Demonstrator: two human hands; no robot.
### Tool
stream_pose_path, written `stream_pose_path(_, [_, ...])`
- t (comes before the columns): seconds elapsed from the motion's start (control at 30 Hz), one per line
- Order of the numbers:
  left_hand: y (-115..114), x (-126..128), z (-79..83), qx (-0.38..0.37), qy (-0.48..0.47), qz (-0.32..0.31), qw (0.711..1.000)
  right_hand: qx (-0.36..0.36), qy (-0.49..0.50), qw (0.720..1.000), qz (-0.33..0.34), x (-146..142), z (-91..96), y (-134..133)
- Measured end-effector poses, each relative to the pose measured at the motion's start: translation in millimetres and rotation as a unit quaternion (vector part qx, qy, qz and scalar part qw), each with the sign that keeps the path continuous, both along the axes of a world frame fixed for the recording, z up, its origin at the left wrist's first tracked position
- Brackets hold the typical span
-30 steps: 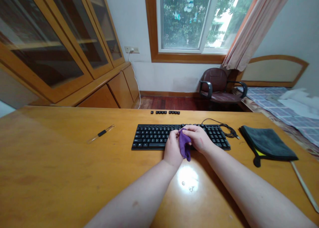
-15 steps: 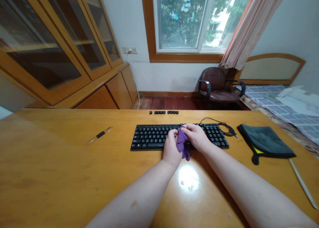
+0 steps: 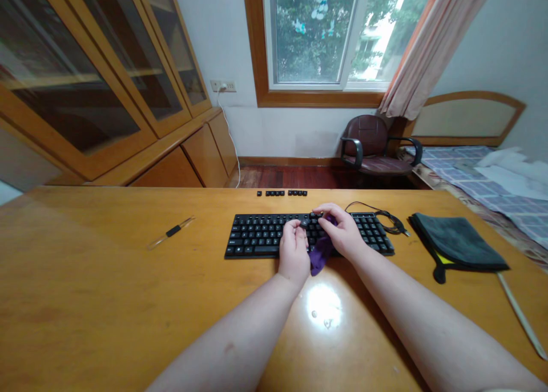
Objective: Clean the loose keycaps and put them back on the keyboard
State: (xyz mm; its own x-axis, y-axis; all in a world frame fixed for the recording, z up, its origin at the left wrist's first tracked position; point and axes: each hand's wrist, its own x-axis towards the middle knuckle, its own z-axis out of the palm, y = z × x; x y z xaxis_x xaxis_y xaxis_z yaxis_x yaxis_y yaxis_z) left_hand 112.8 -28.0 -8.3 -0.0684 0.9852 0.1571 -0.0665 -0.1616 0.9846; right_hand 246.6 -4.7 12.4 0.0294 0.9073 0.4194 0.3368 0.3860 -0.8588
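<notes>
My left hand point(image 3: 294, 251) is closed over the front of the black keyboard point(image 3: 259, 235), pinching a small black keycap point(image 3: 303, 224) between thumb and fingertip. To its right, my right hand point(image 3: 343, 235) grips a purple cloth point(image 3: 320, 257), which hangs down toward the keyboard's near edge. The right fingertips are close to the keycap; whether they touch it I cannot tell. Both hands hide part of the keyboard's middle. Along the desk's far edge lie several loose black keycaps point(image 3: 274, 193) in a row.
A wire keycap puller point(image 3: 173, 231) with a black middle lies on the wooden desk point(image 3: 107, 300) at left. Right of the keyboard are its coiled cable point(image 3: 387, 221), a folded dark grey cloth point(image 3: 464, 241) and a pale flat stick point(image 3: 520, 318). Behind stands a chair point(image 3: 368, 144).
The purple cloth has come away from between both hands and now hangs from the right hand only. The keycap now shows in my left fingertips.
</notes>
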Motion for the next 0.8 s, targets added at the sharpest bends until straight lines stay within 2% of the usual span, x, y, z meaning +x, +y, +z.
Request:
stream_pose_path(0.13, [0, -1, -3.2, 0.009, 0.008, 0.004, 1.0, 0.026, -0.046, 0.994, 0.096, -3, 8.6, -8])
stream_pose_path(0.27, [0, -2, -4.6, 0.017, -0.006, -0.009, 1.0, 0.026, -0.049, 0.991, 0.125, -7, 7.6, -9])
stream_pose_path(0.63, [2, -1, -0.5, -0.005, -0.046, -0.022, 0.999, 0.02, -0.037, 0.993, 0.108, -12, 8.1, -11])
stream_pose_path(0.73, [1, -3, 1.5, 0.03, 0.02, -0.003, 0.999, 0.024, -0.046, 0.996, 0.073, -12, 5.8, -10])
stream_pose_path(0.8, [-1, -3, 1.2, 0.071, 0.127, 0.004, 0.989, 0.029, -0.062, 0.997, 0.026, -9, 3.1, -7])
